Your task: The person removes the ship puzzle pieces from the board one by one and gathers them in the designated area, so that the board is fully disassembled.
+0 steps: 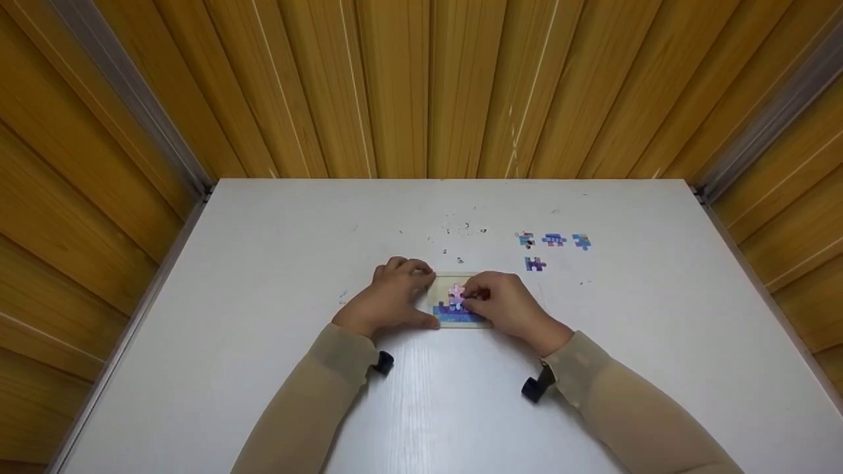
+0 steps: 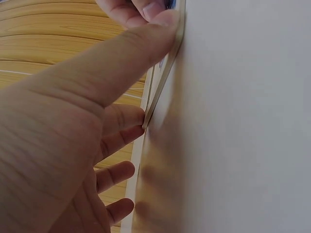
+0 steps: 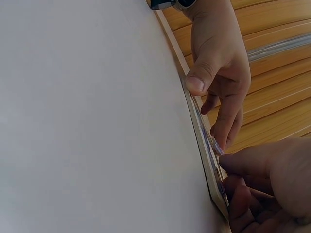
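Observation:
A small wooden puzzle tray (image 1: 442, 288) lies flat on the table, with joined blue and purple pieces (image 1: 454, 317) along its near side. My left hand (image 1: 388, 299) grips the tray's left side, thumb at the near corner and index finger at the far one; the left wrist view shows the thumb on the tray's edge (image 2: 159, 92). Between thumb and fingertips, my right hand (image 1: 514, 306) pinches a pink puzzle piece (image 1: 456, 295) over the tray. Its fingers hide part of the piece and the tray's right side. The right wrist view shows both hands at the tray's rim (image 3: 201, 138).
Several loose puzzle pieces lie on the white table (image 1: 263, 263) to the back right, among them a blue and pink one (image 1: 554, 239) and a purple one (image 1: 535, 264). Small dark specks are scattered behind the tray. Wood-patterned panels (image 1: 428, 85) stand around the table.

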Demonstrator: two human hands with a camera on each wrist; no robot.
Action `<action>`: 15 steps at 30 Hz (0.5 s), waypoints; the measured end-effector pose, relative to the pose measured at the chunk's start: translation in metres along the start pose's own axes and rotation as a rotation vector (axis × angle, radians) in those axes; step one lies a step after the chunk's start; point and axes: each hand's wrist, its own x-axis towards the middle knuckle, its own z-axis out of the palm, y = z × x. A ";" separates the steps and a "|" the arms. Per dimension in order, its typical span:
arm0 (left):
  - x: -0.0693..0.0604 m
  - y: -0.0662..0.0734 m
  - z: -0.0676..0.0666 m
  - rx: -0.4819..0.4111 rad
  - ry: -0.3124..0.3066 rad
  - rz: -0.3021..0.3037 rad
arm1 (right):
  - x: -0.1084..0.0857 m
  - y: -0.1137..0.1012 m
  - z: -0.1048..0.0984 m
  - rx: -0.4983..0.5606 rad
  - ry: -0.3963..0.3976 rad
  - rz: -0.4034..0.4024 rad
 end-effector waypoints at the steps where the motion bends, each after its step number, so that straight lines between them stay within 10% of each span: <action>1: 0.000 0.000 0.000 0.001 -0.001 0.001 | 0.000 0.000 0.000 0.008 0.003 0.003; 15: 0.001 -0.001 0.002 0.009 0.003 -0.002 | 0.003 0.005 -0.011 0.089 -0.011 0.085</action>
